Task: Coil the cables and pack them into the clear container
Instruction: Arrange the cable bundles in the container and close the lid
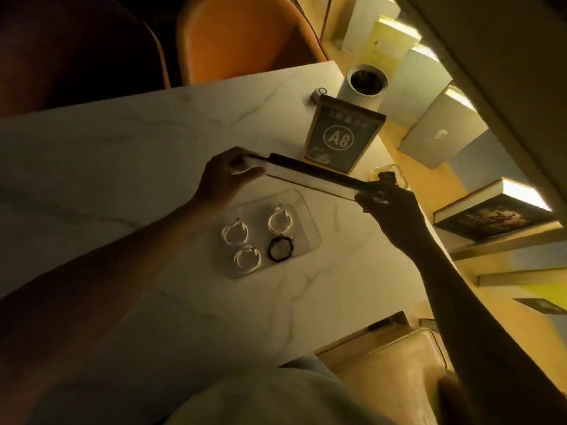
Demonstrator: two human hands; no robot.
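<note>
Inside the clear container (310, 237), three white coils (235, 234) and one black coil (279, 247).

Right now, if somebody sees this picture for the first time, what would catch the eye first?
Probably the two hands, left hand and right hand, holding a long flat lid by its ends, tilted above the table. Just below it lies the clear container with three white coiled cables and one black coiled cable. Behind stands a sign marked A8.

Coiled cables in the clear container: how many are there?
4: three white coils, far right, left, near; one black coil, near right. None seems hidden.
</note>
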